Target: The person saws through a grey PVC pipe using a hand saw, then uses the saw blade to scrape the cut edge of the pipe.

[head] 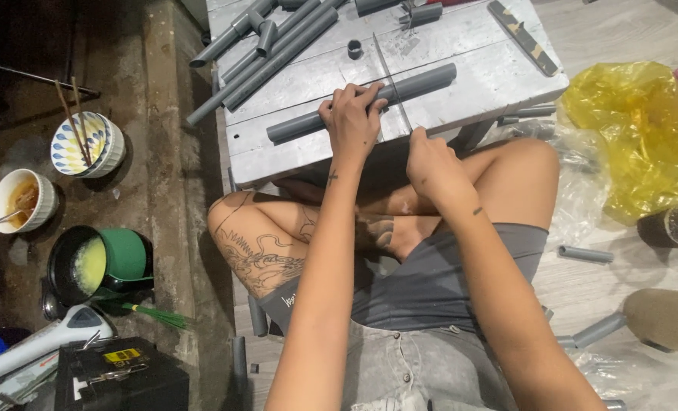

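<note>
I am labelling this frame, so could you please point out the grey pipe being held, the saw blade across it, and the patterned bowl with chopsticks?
grey pipe [422, 81]: head view, bare stretch right of the blade.
saw blade [384, 65]: head view, thin metal strip above the pipe.
patterned bowl [104, 152]: head view, outer rim.

Grey plastic pipe [362, 103], matt and smooth, under the left hand [352, 122] at upper centre. Thin metal saw blade [391, 80], dull, crossing the pipe, near the right hand [432, 169]. Counter [476, 72] of pale grey painted boards, scuffed and dusty. More matt grey plastic pipes [270, 49] at the top. Yellow plastic bag [636, 129] at the right, glossy, crinkled, translucent. Glazed ceramic bowls [87, 144] at the left, shiny; wooden chopsticks [72, 118] in one. Black pot [76, 262] with glossy green lid [123, 255] at lower left. Rough, stained concrete floor [164, 175] at the left; pale wood-look boards [605, 285] at the right. Grey cloth shorts [422, 289], soft and matt, at bottom centre.
</note>
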